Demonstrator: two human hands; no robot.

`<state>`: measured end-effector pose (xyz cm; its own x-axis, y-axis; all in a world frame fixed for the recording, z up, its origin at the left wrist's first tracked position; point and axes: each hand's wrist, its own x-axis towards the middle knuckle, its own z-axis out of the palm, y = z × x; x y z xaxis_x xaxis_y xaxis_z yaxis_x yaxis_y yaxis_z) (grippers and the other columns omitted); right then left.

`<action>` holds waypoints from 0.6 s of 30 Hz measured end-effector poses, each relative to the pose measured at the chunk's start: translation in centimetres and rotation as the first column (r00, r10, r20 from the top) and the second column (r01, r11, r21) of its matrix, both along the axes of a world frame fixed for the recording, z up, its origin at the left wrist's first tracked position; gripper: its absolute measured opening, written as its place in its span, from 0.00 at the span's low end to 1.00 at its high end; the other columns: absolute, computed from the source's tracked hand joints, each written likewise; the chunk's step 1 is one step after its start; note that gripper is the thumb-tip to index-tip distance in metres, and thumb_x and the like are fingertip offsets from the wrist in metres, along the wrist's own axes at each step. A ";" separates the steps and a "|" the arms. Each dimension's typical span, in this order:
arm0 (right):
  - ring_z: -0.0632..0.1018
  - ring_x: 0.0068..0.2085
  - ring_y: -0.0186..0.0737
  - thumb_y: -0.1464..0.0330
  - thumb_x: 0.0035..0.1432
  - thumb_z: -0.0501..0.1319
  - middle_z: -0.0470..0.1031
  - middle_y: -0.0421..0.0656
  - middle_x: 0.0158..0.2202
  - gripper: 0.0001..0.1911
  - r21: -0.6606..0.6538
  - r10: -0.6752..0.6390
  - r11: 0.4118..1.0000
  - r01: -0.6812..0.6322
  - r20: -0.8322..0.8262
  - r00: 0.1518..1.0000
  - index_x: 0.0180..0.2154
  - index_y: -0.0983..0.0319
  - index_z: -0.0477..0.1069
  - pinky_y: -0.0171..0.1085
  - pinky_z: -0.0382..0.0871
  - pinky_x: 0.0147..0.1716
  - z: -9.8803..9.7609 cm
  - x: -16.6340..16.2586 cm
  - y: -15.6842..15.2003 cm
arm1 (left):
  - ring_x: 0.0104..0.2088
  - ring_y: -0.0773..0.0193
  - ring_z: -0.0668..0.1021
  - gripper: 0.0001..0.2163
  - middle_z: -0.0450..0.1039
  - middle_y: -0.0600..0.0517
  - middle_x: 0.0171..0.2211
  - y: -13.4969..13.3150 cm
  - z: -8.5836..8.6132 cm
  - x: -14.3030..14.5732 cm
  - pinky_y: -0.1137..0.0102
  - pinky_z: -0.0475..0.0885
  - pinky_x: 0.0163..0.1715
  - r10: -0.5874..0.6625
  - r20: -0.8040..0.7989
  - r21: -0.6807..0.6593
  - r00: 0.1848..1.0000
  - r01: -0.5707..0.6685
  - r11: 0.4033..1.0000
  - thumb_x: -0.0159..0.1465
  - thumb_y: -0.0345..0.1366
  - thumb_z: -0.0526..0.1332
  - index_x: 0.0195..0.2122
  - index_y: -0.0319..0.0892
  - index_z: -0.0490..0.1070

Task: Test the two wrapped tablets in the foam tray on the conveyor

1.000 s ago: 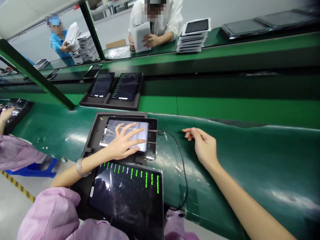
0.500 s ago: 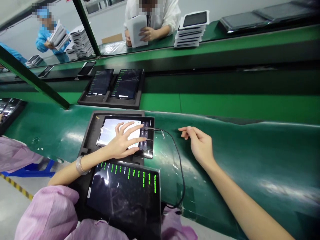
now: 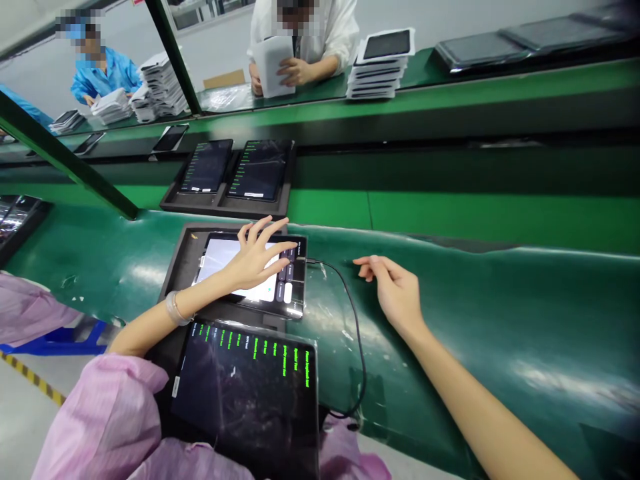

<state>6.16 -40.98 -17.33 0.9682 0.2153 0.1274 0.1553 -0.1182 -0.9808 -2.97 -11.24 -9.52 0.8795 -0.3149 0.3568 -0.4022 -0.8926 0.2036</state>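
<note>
My left hand (image 3: 257,257) hovers with fingers spread over the lit screen of a tablet (image 3: 227,261) that lies in a black foam tray (image 3: 181,257) on the green belt. Its fingertips reach toward the tablet's far right side. A second tablet (image 3: 245,387) with rows of green text lies nearer me in the same tray. My right hand (image 3: 395,290) rests on the belt to the right, fingers loosely curled, holding nothing. A black cable (image 3: 356,333) runs from the lit tablet across the belt between my hands.
Another tray (image 3: 220,203) with two dark tablets sits farther along the belt (image 3: 500,320). A green post (image 3: 65,157) slants at left. Across a raised green shelf, two people handle white stacks (image 3: 380,73). A pink sleeve (image 3: 30,310) shows at left.
My left hand has lifted off the lit screen and slid toward its far right edge. The right hand has barely shifted. The screen's content has changed.
</note>
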 end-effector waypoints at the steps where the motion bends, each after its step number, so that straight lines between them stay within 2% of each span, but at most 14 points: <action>1: 0.71 0.33 0.39 0.40 0.65 0.60 0.73 0.43 0.29 0.30 -0.001 0.001 1.000 -0.001 0.000 1.000 0.36 0.60 0.81 0.38 0.64 0.34 0.0 0.0 0.0 | 0.73 0.44 0.50 0.23 0.52 0.43 0.73 0.0 -0.1 0.1 0.42 0.48 0.64 -0.003 0.004 0.009 1.000 0.003 1.000 0.79 0.51 0.44 0.61 0.49 0.72; 5: 0.71 0.32 0.40 0.38 0.64 0.60 0.73 0.43 0.29 0.31 -0.014 0.010 1.000 -0.010 0.005 1.000 0.35 0.60 0.80 0.38 0.64 0.34 0.4 -0.2 0.1 | 0.72 0.44 0.50 0.22 0.54 0.45 0.73 0.0 -0.4 -0.1 0.42 0.47 0.64 -0.019 0.013 0.052 1.000 0.018 0.998 0.79 0.50 0.44 0.55 0.49 0.76; 9: 0.71 0.32 0.40 0.39 0.64 0.60 0.73 0.43 0.29 0.31 -0.015 0.004 1.000 -0.004 0.000 1.000 0.35 0.60 0.80 0.39 0.65 0.34 0.6 -0.3 0.1 | 0.72 0.45 0.51 0.23 0.54 0.44 0.73 0.4 0.1 -0.4 0.43 0.47 0.65 0.008 0.015 0.030 1.000 -0.008 1.000 0.79 0.51 0.44 0.63 0.50 0.71; 11: 0.72 0.33 0.40 0.40 0.65 0.60 0.73 0.43 0.29 0.30 -0.015 0.003 1.000 -0.003 -0.004 1.000 0.35 0.60 0.80 0.39 0.65 0.34 0.5 -0.3 0.0 | 0.72 0.45 0.51 0.23 0.54 0.45 0.73 0.9 0.6 -0.7 0.44 0.47 0.65 0.038 0.008 0.020 0.999 -0.038 0.999 0.78 0.52 0.44 0.63 0.51 0.71; 14: 0.71 0.33 0.40 0.42 0.66 0.60 0.73 0.43 0.29 0.29 -0.023 0.007 1.000 -0.007 -0.001 1.000 0.36 0.60 0.81 0.38 0.65 0.35 0.3 -0.2 -0.1 | 0.72 0.45 0.52 0.22 0.54 0.47 0.73 2.6 1.3 -1.6 0.46 0.46 0.66 0.103 0.006 0.023 0.995 -0.103 0.994 0.78 0.50 0.45 0.63 0.52 0.70; 18: 0.71 0.32 0.39 0.43 0.67 0.60 0.73 0.43 0.30 0.27 -0.037 0.007 0.999 -0.007 0.000 1.000 0.36 0.60 0.80 0.38 0.65 0.35 0.1 -0.3 -0.2 | 0.71 0.49 0.58 0.20 0.56 0.45 0.72 6.7 1.4 -3.8 0.48 0.47 0.67 0.256 -0.041 -0.024 0.966 -0.257 0.966 0.79 0.47 0.46 0.66 0.51 0.65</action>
